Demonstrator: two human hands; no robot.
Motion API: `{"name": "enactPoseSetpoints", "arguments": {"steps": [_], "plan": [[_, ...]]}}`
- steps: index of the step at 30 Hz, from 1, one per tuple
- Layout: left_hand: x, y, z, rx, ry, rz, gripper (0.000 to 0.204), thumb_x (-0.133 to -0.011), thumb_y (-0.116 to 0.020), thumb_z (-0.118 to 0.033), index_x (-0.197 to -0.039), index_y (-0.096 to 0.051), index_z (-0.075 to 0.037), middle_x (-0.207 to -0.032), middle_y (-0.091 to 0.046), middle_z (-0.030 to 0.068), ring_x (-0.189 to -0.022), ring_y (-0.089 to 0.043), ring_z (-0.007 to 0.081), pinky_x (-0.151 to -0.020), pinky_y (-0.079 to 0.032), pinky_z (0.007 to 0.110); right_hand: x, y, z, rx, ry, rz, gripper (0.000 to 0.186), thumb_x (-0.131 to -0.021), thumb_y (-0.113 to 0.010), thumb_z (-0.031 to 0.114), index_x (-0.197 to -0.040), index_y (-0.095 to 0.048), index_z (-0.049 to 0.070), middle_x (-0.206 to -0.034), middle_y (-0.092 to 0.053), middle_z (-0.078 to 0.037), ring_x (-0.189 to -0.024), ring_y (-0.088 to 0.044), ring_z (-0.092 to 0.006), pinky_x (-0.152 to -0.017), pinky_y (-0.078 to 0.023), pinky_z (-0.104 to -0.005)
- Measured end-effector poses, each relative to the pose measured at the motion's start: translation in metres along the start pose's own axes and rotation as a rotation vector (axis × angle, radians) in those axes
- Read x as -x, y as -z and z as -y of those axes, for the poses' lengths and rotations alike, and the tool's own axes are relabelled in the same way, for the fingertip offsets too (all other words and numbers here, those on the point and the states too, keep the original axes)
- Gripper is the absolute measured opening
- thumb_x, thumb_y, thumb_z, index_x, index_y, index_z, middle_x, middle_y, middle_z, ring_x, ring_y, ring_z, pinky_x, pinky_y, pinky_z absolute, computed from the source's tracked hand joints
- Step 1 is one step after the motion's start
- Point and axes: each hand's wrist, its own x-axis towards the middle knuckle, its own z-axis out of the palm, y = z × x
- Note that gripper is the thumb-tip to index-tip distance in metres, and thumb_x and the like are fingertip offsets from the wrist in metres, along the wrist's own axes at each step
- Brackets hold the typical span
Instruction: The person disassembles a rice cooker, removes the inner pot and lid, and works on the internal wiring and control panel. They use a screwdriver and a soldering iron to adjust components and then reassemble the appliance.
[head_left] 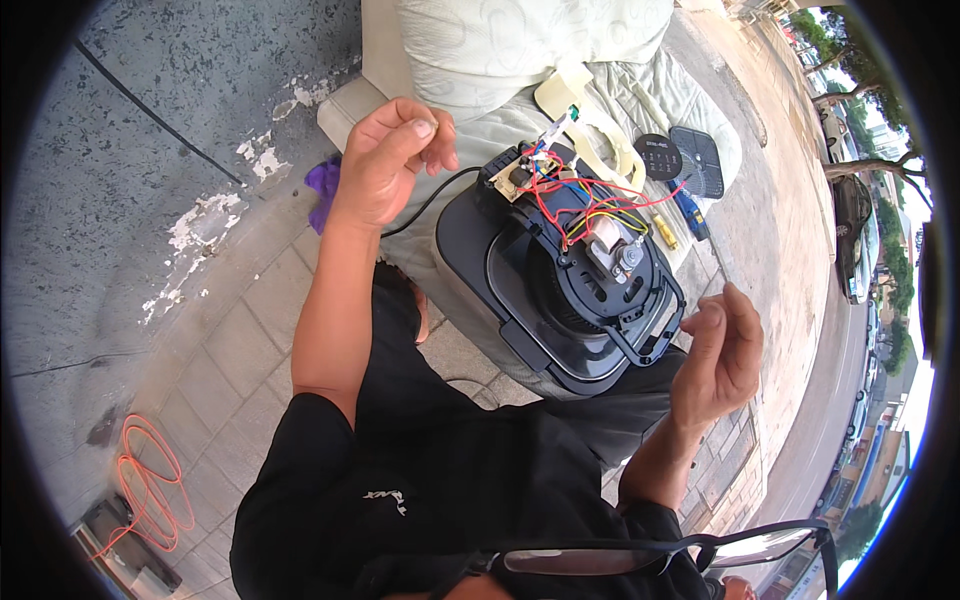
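The dark appliance (560,290) rests on your lap, its open top showing a motor (610,250), a small circuit board (520,175) and red, yellow and blue wires (580,205). Behind the appliance lies a pale cushion (520,50); beyond it, to its right, two round black grilles (680,160) sit on a cloth. A black cord (425,205) runs off the appliance's left side. Your left hand (385,160), raised left of the appliance, is curled with fingertips pinched on something too small to tell. Your right hand (720,350), just right of the appliance, is half closed, apparently empty.
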Motion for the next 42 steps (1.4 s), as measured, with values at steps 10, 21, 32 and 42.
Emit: {"name": "enactPoseSetpoints", "arguments": {"steps": [10, 21, 32, 42], "plan": [[0.173, -0.164, 0.005, 0.468, 0.358, -0.090, 0.015, -0.108, -0.061, -0.018, -0.114, -0.066, -0.005, -0.111, -0.070, 0.0042, -0.099, -0.065, 0.0134, -0.088, -0.051, 0.033, 0.047, -0.047, 0.031, -0.220, 0.538, 0.267, 0.037, -0.077, -0.086, 0.000, -0.113, -0.077, 0.002, -0.097, -0.070, -0.009, -0.077, -0.070, -0.0235, -0.064, -0.057, -0.0348], [0.222, -0.216, 0.018, 0.389, 0.372, -0.111, 0.016, -0.108, -0.062, -0.019, -0.115, -0.067, -0.006, -0.104, -0.070, 0.0023, -0.098, -0.065, 0.0127, -0.089, -0.052, 0.034, 0.097, 0.007, 0.016, -0.358, 0.375, 0.237, 0.030, -0.084, -0.081, -0.005, -0.113, -0.077, 0.001, -0.101, -0.069, -0.012, -0.080, -0.071, -0.0222, -0.067, -0.058, -0.0327], [0.232, -0.263, 0.035, -0.262, 0.165, -0.125, 0.018, -0.108, -0.067, -0.013, -0.116, -0.068, 0.003, -0.100, -0.072, 0.0072, -0.087, -0.068, 0.0126, -0.076, -0.055, 0.029, 0.138, 0.025, -0.023, -1.113, -0.530, 0.313, 0.014, -0.104, -0.069, 0.003, -0.115, -0.075, -0.004, -0.104, -0.067, -0.005, -0.082, -0.067, -0.0127, -0.073, -0.055, -0.0268], [0.221, -0.267, 0.045, -0.321, 0.382, -0.178, 0.018, -0.109, -0.063, -0.016, -0.110, -0.069, 0.001, -0.094, -0.073, 0.0068, -0.082, -0.069, 0.0123, -0.061, -0.055, 0.025, 0.141, 0.036, -0.032, -1.192, -0.656, 0.296, 0.007, -0.105, -0.068, 0.002, -0.105, -0.073, -0.003, -0.102, -0.067, -0.004, -0.083, -0.067, -0.0102, -0.074, -0.055, -0.0270]]}}
